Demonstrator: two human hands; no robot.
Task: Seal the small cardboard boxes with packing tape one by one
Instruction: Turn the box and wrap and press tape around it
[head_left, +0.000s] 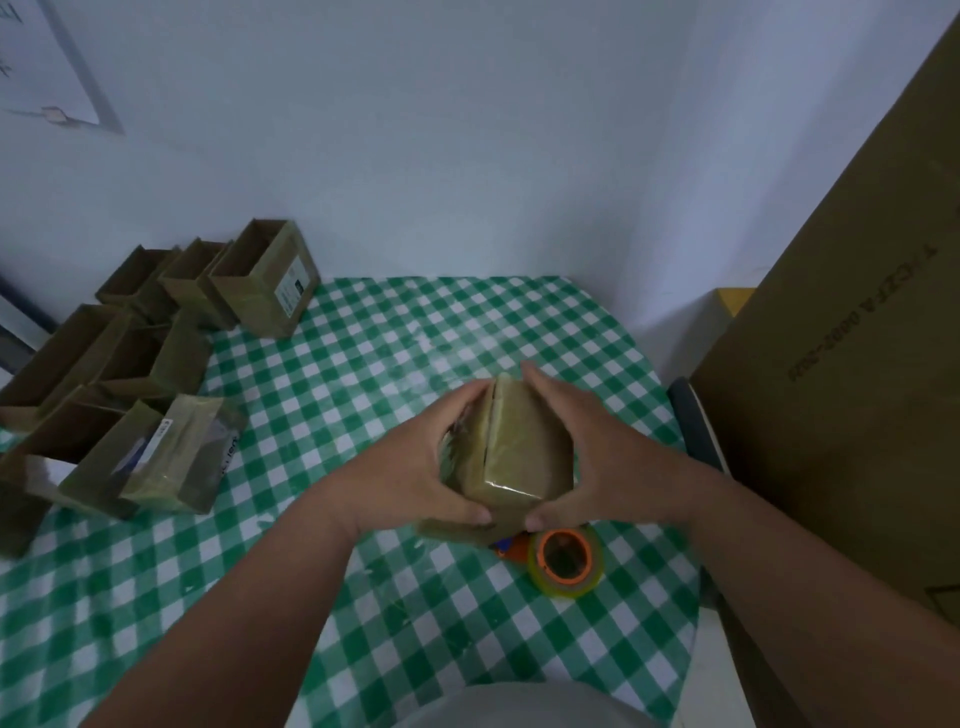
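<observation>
Small box (511, 447) held mid-bench (363, 353), left hand (415, 467) and right hand (597, 462) clasping opposite sides, fingers (535, 379) curled round it, probably pressing flaps shut for taping. Tape roll (566, 564) just near-right, within reach. Open boxes (156, 364) waiting far left.

Big carton (852, 374) cut off at right edge; box label (292, 291) txt unreadable.

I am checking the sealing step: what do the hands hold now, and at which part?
Both hands hold one small cardboard box over the table: the left hand grips its left side, the right hand its right side, thumbs on the near face.
</observation>
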